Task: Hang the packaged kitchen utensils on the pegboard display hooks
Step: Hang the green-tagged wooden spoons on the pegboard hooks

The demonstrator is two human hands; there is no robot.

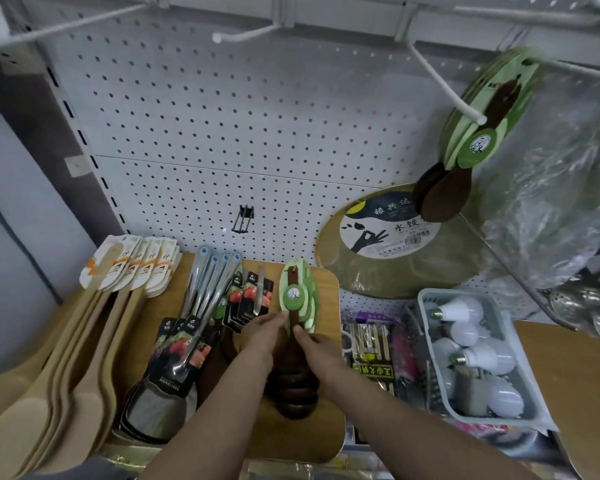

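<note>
one bundle of dark spoons [478, 140] already on a hook [444, 88], both left hand [264, 332] and right hand [314, 344] pinching the next spoon pack [297, 296] on the board [326, 427], spatulas [125, 271] and ladles [201, 306] left.

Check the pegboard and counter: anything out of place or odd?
A small black hook sits alone low on the pegboard, unlike the long white hooks above, carrying nothing. Otherwise nothing looks spilled or damaged.

Bare forearms and hands [293, 336], sleeveless.
</note>
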